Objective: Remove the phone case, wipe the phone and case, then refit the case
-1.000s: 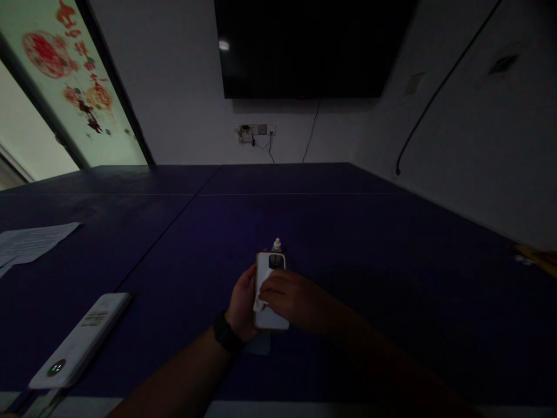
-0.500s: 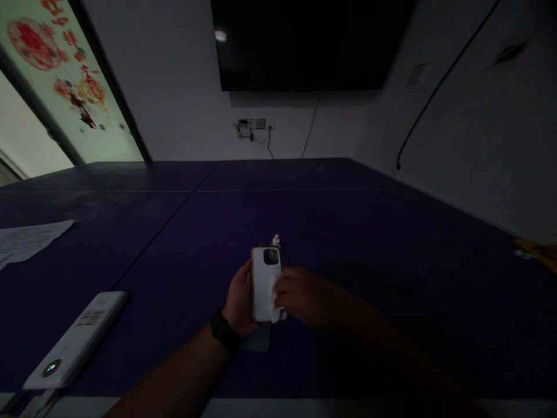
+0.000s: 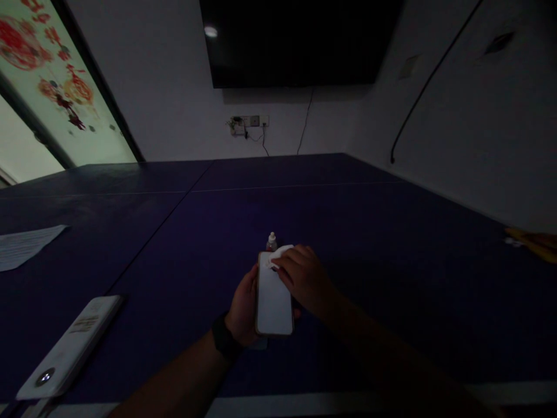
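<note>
My left hand (image 3: 242, 307), with a dark watch (image 3: 224, 337) on its wrist, grips a white phone case (image 3: 274, 305) with a brownish rim. Its fingers wrap around the case from the left and below, and one fingertip shows at the right edge. A crumpled white tissue (image 3: 281, 254) is pinched in my right hand (image 3: 307, 277) and lies against the top end of the case. The tissue and fingers mostly cover the camera cutout. Just beyond the case stands a small bottle (image 3: 272, 240) with a white tip. A flat greyish piece (image 3: 259, 344) is partly hidden beneath the case.
On the dark blue table (image 3: 174, 249), a white power bank (image 3: 72, 345) with a lit display and cables lies at the left. Behind it is a printed sheet (image 3: 30, 247). A yellow item (image 3: 535, 244) sits at the right edge. A screen (image 3: 296, 43) hangs above wall sockets (image 3: 248, 122).
My right hand has moved the tissue from the case's lower right side up to its top end. The case appears larger and slightly lower, and the view has shifted a little.
</note>
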### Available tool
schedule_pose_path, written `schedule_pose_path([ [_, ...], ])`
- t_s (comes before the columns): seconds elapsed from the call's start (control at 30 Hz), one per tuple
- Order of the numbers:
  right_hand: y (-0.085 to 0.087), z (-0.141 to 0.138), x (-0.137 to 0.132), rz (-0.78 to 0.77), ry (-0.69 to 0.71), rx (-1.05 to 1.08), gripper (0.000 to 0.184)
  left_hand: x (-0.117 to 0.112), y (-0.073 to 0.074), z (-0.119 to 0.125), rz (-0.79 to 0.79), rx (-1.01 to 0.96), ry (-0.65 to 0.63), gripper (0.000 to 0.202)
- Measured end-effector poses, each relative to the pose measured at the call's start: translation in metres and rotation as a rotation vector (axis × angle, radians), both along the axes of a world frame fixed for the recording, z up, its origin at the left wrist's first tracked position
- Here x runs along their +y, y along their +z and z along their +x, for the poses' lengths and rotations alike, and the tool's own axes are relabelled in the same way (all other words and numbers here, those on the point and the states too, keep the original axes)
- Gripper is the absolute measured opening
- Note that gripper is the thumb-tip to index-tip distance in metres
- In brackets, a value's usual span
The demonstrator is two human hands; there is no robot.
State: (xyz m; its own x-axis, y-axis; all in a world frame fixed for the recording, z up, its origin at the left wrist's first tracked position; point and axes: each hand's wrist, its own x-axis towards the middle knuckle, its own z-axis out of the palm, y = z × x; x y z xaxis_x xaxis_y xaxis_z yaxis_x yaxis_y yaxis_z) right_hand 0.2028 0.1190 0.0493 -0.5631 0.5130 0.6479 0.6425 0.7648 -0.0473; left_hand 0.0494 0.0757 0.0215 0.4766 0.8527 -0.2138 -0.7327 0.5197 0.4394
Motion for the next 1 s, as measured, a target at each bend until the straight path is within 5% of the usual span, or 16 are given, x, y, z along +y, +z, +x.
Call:
schedule_pose_path([
  [0.27,0.01,0.003,0.002,0.001,0.213,-0.139,0.007,-0.001,-0.003,0.005,0.036,-0.059,0.003,0.04],
  [0.43,0.014,0.006,0.004,0.027,0.021,-0.09,0.008,-0.008,-0.005,0.013,0.019,-0.018,0.005,0.039],
  [0.63,0.021,0.012,0.004,-0.055,0.187,-0.192,0.006,-0.009,-0.002,0.01,0.036,-0.032,0.054,0.047],
  [0.8,0.022,0.011,0.002,0.005,0.058,-0.093,0.012,-0.01,-0.002,0.01,0.056,-0.031,-0.024,0.049],
  [1.0,0.024,0.007,-0.004,-0.062,0.221,-0.228,0.007,-0.007,-0.004,0.01,0.028,-0.026,-0.011,0.049],
])
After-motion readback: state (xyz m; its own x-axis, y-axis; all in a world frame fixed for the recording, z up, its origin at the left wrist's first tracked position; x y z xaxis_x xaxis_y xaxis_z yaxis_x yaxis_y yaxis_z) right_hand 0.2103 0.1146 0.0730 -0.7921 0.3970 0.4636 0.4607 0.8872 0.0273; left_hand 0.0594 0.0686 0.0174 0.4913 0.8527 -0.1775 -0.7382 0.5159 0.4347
